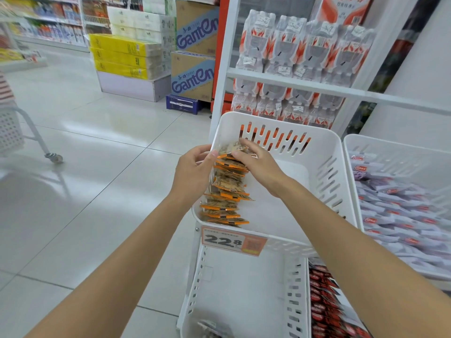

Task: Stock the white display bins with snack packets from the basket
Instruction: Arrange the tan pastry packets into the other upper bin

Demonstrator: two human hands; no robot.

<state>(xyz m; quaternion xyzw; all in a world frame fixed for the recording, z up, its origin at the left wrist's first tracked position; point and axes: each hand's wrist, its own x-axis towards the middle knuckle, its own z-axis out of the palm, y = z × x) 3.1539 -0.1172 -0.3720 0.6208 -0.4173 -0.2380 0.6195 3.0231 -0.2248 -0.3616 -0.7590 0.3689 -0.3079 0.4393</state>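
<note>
Item: orange-edged packets (227, 191), one row inside white bin (327, 172), against its left wall. My left hand (195, 172) and right hand (258, 167): each grip pinching the row's far end. Advice, as I judge it: press packets upright, edges aligned

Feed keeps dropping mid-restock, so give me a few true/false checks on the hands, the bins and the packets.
1. Both the left hand and the right hand are on the row of orange packets. True.
2. That row stands along the right wall of the top bin. False: it runs along the left wall.
3. The neighbouring bin on the right is empty. False: it holds purple packets.
4. A price tag hangs on the top bin's front edge. True.
</note>
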